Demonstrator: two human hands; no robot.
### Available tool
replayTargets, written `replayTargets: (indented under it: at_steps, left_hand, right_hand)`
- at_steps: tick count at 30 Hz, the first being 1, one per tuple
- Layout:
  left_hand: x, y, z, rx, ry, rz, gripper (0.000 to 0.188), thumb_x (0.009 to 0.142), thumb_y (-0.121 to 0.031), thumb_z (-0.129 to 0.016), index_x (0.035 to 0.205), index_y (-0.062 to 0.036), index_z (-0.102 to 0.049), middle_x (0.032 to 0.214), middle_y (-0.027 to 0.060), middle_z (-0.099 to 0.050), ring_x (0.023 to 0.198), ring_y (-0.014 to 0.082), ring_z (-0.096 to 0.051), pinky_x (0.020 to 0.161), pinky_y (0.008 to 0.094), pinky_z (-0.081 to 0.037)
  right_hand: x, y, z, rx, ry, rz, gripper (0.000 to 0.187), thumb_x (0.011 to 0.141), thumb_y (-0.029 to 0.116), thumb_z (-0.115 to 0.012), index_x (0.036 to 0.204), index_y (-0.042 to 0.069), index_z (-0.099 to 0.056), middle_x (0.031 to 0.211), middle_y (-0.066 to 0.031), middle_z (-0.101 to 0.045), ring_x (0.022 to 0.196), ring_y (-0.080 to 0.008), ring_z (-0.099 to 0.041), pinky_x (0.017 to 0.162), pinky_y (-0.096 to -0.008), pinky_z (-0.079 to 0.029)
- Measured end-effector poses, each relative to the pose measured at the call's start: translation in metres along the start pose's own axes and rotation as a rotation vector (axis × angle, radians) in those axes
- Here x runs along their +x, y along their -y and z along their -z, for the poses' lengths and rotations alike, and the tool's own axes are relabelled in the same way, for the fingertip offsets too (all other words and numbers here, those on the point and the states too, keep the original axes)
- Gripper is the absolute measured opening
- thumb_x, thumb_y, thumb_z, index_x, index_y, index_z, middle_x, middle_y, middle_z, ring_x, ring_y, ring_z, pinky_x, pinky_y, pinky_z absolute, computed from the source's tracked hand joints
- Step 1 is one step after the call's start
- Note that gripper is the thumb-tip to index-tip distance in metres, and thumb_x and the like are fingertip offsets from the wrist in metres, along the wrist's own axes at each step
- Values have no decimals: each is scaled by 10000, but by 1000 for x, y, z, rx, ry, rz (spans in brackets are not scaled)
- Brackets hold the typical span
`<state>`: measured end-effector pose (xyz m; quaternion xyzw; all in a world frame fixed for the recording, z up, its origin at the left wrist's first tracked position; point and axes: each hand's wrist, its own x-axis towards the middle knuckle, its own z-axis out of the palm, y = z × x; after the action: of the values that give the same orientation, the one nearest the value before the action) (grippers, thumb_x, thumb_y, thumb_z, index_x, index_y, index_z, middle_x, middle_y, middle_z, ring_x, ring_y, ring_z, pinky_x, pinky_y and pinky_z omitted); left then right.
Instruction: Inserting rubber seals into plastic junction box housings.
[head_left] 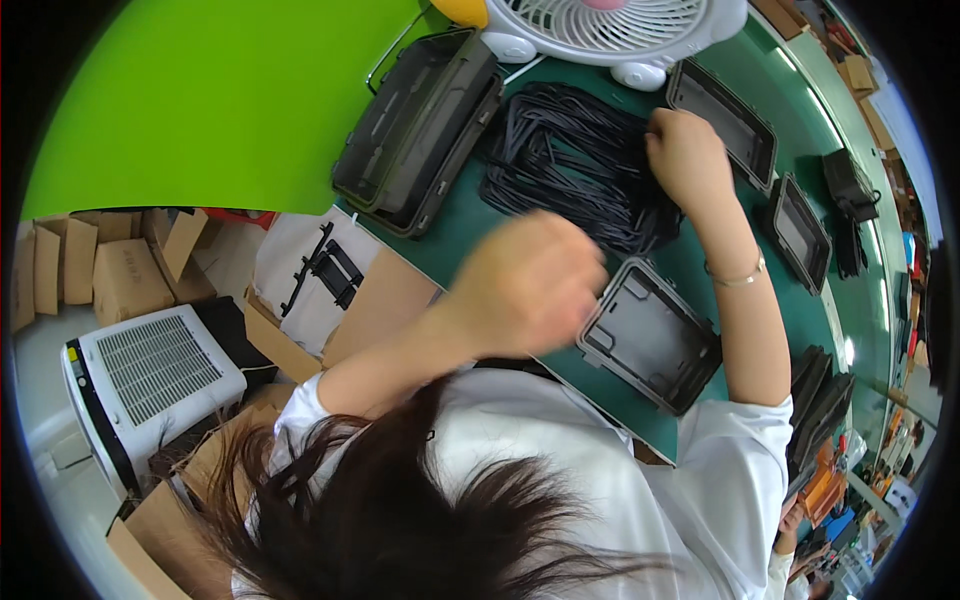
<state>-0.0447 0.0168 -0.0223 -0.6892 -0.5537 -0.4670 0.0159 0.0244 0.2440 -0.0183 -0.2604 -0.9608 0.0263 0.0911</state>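
Note:
A heap of thin black rubber-like strips lies looped on the green table. My right hand is at the heap's right edge, its fingers curled inward; what they hold, if anything, is hidden. My left hand hangs nearer to me, in front of the heap, smeared by motion, so its fingers cannot be made out. Just right of it, a dark grey plastic frame-like case part with a pale inside rests at the table's near edge. Beyond my right hand lies a shallow dark tray-like lid.
Large dark cases stand at the table's left, near a white fan. Another dark lid and a black box are to the right. Cardboard boxes and a white appliance sit on the left floor.

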Motion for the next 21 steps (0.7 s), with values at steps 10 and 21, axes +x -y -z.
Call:
replayTargets:
  at_steps: [10,21]
  left_hand:
    - [19,29,15,225,-282,211,549,745,-59,-600,1238,60,-388,1296,235,-377,1142,386,-423,962,416,-350]
    - [50,-18,71,-377,-196,554,97,770,34,-562,864,9,-570,742,22,-564,691,79,-562,634,211,-460]
  right_hand:
    - [-35,47,85,1076,-158,233,80,870,12,-487,948,-1,-502,793,-45,-542,764,-112,-528,669,-215,-407]
    - [-150,19,99,1218,-413,56,117,871,85,-516,914,-14,-469,746,-70,-483,550,-122,-448,486,-212,-363]
